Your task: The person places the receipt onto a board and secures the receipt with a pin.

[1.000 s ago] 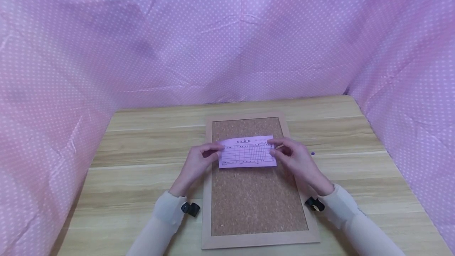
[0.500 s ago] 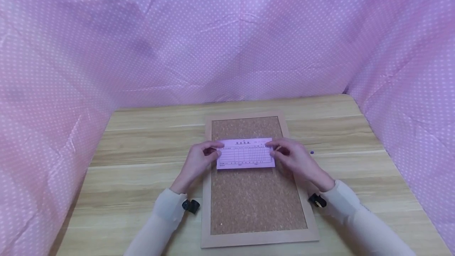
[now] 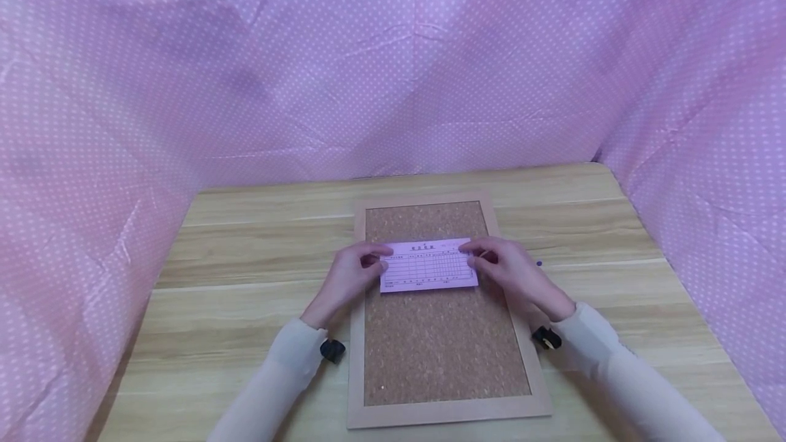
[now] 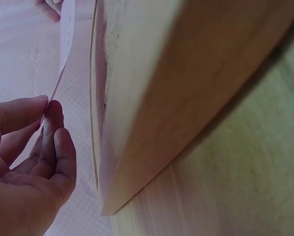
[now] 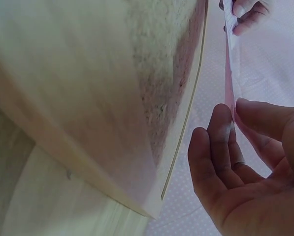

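Note:
A pink printed form slip (image 3: 428,268) with a ruled table hangs over the upper half of a framed cork board (image 3: 445,353). My left hand (image 3: 348,278) pinches the slip's left edge between thumb and fingers. At the opposite edge my right hand (image 3: 516,271) pinches it the same way. Both wrist views show the slip nearly edge-on, with a gap between it and the board; the left hand (image 4: 31,147) and the right hand (image 5: 250,157) each have the thumb on one face and fingers behind.
The board lies on a wood-grain table (image 3: 245,305). A small purple dot-like object (image 3: 539,263) sits on the table just right of the right hand. Pink polka-dot cloth (image 3: 393,74) surrounds the table at the back and sides.
The slip, still held in both hands, has dipped slightly toward me, then shifted a little to the right. The left hand has moved slightly right with it.

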Demonstrator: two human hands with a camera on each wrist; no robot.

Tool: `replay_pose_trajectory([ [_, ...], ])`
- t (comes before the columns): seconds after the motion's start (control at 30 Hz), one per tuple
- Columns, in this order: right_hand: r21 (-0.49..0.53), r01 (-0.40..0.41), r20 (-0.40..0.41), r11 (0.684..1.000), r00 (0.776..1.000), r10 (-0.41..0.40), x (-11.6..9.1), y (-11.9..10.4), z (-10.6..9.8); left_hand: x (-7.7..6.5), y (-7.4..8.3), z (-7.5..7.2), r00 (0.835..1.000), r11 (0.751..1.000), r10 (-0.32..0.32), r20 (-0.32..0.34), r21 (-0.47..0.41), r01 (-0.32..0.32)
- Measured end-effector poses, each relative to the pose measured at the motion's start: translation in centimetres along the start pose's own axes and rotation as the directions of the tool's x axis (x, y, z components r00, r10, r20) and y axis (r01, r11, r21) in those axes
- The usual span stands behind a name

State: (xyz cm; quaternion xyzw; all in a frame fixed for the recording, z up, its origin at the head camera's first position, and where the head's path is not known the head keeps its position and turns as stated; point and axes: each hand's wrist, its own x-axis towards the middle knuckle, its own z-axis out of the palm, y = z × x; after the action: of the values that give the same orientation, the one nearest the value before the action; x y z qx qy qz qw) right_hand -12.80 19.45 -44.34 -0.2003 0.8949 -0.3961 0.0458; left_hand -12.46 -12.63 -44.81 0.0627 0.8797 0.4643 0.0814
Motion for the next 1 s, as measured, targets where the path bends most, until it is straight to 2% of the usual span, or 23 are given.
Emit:
replay_pose_trajectory([
  [0.37,-0.012,-0.040,0.027,0.999,0.999,0.040,0.4,0.6,0.0,0.6,-0.1,0.5,0.999,0.999,-0.007,0.040,0.043,0.005],
  [0.6,-0.054,-0.034,0.032,0.998,0.999,0.035,0.5,1.0,0.2,0.9,-0.1,0.9,0.997,0.998,-0.037,0.060,0.047,0.035],
  [1.0,-0.107,-0.030,0.056,0.994,0.998,0.036,0.8,1.2,0.4,1.3,-0.4,1.3,0.998,0.994,0.002,0.061,0.108,-0.009],
])
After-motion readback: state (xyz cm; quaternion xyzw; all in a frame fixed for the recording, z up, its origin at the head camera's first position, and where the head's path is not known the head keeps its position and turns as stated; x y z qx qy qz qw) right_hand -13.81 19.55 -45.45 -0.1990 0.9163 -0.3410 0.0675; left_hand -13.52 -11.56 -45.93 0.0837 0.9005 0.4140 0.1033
